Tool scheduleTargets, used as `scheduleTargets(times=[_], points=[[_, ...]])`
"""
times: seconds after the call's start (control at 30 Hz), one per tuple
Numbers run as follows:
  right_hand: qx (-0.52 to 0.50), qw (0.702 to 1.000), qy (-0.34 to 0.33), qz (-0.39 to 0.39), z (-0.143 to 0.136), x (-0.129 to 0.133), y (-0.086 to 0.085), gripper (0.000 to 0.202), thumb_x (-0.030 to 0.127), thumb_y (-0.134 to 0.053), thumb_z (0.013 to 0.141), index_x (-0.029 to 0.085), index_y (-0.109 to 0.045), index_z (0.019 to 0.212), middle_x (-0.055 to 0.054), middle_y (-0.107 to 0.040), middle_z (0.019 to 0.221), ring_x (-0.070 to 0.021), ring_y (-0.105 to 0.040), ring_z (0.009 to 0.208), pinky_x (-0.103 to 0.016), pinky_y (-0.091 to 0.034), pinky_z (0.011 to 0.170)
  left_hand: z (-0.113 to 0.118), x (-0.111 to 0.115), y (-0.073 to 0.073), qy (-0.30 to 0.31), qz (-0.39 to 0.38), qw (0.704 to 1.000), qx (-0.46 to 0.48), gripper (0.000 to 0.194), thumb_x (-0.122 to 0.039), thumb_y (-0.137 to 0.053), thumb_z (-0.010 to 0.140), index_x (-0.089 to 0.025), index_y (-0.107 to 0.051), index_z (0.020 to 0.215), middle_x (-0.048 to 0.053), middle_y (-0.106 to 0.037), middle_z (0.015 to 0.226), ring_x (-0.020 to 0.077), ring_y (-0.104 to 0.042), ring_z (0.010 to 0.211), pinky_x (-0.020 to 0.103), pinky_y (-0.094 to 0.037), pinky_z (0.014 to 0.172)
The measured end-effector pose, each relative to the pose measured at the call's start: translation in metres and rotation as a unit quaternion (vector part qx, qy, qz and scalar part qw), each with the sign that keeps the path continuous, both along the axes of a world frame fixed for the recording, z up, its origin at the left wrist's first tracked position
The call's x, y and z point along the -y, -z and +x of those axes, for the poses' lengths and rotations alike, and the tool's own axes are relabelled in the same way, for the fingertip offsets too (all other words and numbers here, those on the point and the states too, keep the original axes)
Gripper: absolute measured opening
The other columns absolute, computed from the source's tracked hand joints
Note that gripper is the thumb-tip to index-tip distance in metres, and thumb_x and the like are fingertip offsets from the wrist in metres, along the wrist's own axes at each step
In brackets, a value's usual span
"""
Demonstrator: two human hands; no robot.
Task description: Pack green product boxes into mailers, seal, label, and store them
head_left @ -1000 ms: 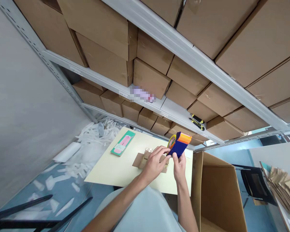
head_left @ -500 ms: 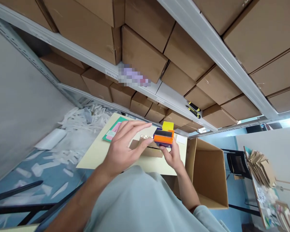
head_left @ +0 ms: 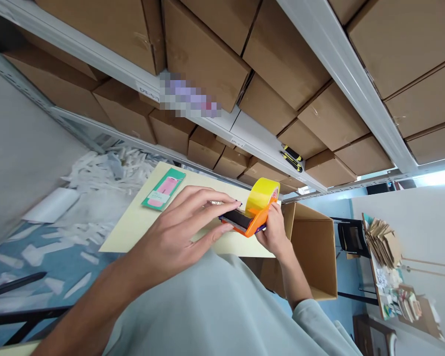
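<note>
Fingers of the right hand [head_left: 276, 231] are closed around the orange tape dispenser [head_left: 258, 221]; the left hand [head_left: 178, 230], thumb and fingers slightly parted, is at its front end, pinch unclear. 1 yellow tape roll [head_left: 261, 192] is mounted, held above the table [head_left: 128, 228]; any drawn-out strip is hidden.

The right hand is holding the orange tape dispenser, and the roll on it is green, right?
Not quite: the roll is yellow, not green, as the head view shows. The right hand does hold the orange tape dispenser.
</note>
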State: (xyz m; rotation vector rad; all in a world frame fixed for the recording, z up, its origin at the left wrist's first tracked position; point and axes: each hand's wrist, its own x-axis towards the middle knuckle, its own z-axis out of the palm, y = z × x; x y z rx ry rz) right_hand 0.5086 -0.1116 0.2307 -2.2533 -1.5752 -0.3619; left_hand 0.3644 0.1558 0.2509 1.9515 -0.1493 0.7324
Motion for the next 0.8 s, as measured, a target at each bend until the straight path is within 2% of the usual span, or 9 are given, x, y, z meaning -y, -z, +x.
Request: scheduleTargets(times=[0.3, 0.47, 0.57, 0.7, 0.8], points=[[0.073, 0.997, -0.018, 0.034, -0.008, -0.007, -0.026, 0.018, 0.013, -0.057, 0.104, 0.022, -0.060, 0.119, -0.006, -0.068, 0.091, -0.0255, -0.062, 0.082, -0.044, -0.056, 0.084, -0.012, 0.006, -0.008, 0.022, 0.002, 1.000, 0.017, 0.027, -0.027, -0.065, 0.105, -0.038, -0.083, 0.121, 0.006, -0.080, 0.111, 0.0302, -0.074, 0.107, 0.053, -0.065, 0.104], [0.043, 0.998, -0.026, -0.024, -0.013, 0.000, -0.018, 0.009, 0.017, -0.056, 0.107, 0.025, -0.060, 0.110, -0.005, -0.068, 0.089, -0.0249, -0.062, 0.080, -0.045, -0.057, 0.085, -0.010, 0.001, -0.012, 0.019, 0.011, 1.000, 0.005, 0.016, -0.027, -0.069, 0.103, -0.037, -0.082, 0.106, 0.003, -0.079, 0.101, 0.0273, -0.073, 0.098, 0.048, -0.066, 0.095], [0.001, 0.997, -0.041, -0.060, -0.013, 0.004, -0.009, 0.007, 0.020, -0.057, 0.109, 0.025, -0.061, 0.110, -0.006, -0.071, 0.095, -0.0265, -0.066, 0.086, -0.047, -0.058, 0.089, -0.007, 0.001, -0.007, 0.020, 0.002, 1.000, -0.021, 0.016, -0.031, -0.067, 0.107, -0.038, -0.080, 0.105, 0.001, -0.079, 0.099, 0.0268, -0.073, 0.095, 0.047, -0.066, 0.093], [-0.023, 0.995, -0.071, -0.068, -0.012, 0.007, -0.003, 0.009, 0.021, -0.058, 0.111, 0.023, -0.063, 0.119, -0.009, -0.075, 0.102, -0.0282, -0.069, 0.093, -0.049, -0.060, 0.095, -0.007, 0.006, 0.008, 0.018, -0.017, 0.998, -0.061, 0.021, -0.037, -0.060, 0.112, -0.036, -0.081, 0.115, 0.004, -0.080, 0.101, 0.0284, -0.075, 0.100, 0.048, -0.065, 0.098], [-0.048, 0.993, -0.072, -0.086, -0.011, 0.011, 0.002, 0.014, 0.031, -0.061, 0.114, 0.022, -0.065, 0.124, -0.012, -0.077, 0.105, -0.0299, -0.071, 0.096, -0.052, -0.060, 0.099, -0.009, 0.012, 0.022, 0.003, -0.030, 0.997, -0.073, 0.023, -0.039, -0.059, 0.113, -0.033, -0.081, 0.112, 0.004, -0.080, 0.101, 0.0282, -0.074, 0.097, 0.046, -0.064, 0.095]])
